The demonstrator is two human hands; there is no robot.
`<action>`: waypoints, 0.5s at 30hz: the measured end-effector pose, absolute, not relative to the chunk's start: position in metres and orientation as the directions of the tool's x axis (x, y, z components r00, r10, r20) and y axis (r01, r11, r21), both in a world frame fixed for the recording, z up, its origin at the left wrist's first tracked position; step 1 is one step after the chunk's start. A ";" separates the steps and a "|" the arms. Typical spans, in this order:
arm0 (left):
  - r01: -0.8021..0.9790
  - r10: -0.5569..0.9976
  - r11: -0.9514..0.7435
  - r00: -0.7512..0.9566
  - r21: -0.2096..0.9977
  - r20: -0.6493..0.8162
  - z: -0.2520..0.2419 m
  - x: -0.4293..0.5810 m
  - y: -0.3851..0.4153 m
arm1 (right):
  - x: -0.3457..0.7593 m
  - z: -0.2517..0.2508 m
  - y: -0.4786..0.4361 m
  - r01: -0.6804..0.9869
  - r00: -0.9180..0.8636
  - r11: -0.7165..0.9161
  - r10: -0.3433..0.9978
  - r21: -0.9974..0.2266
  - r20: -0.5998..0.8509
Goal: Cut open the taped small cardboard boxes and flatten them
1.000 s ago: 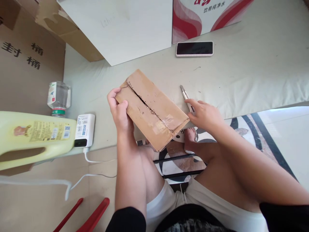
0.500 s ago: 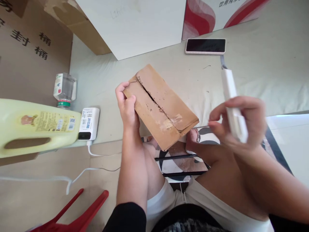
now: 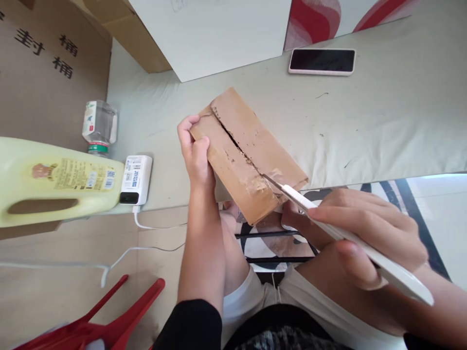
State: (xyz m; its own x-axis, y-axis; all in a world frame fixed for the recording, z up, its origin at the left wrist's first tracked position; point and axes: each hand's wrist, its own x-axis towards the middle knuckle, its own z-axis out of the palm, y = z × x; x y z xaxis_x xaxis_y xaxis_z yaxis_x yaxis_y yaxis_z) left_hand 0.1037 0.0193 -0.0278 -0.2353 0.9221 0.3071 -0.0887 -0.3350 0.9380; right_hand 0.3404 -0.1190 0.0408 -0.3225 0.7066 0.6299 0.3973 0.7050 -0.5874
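Head view: a worn cardboard box sits at the near edge of the cloth-covered surface, above the person's legs; whether its underside rests on anything cannot be told. A dark gap runs along part of its top seam. The left hand grips the box's left end, thumb on top. The right hand is wrapped around a white utility knife, whose blade meets the seam towards the right end. Farther out, a phone lies on the far side, and a white power bank stands left, near a yellow jug.

The blade could skid off the uneven seam, most likely from pressing too hard, and swing towards the legs below. Gripped only at one end, the box might also tip under the push. Pressing too deep could nick whatever is inside, which is hidden.

Half a second earlier the knife was held up at the right, well apart from the box; now its tip is at the cardboard. The left hand's grip looks unchanged.
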 end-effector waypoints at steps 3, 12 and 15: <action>-0.080 0.926 -0.315 -0.243 0.946 0.288 -0.026 0.104 0.019 | 0.339 0.039 -0.120 0.400 -0.281 0.715 0.691 -0.573 0.666; -0.073 0.924 -0.321 -0.241 0.944 0.296 -0.027 0.103 0.018 | 0.339 0.038 -0.120 0.358 -0.269 0.689 0.722 -0.630 0.638; -0.087 0.923 -0.330 -0.240 0.940 0.302 -0.027 0.103 0.018 | 0.340 0.041 -0.122 0.395 -0.296 0.677 0.734 -0.621 0.612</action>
State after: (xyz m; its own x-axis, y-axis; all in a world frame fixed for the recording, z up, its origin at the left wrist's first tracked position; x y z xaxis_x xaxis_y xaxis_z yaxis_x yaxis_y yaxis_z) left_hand 0.1032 0.0184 -0.0273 -0.2397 0.9226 0.3022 -0.0868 -0.3303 0.9399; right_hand 0.3405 -0.1220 0.0406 -0.2961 0.7335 0.6118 0.3950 0.6772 -0.6208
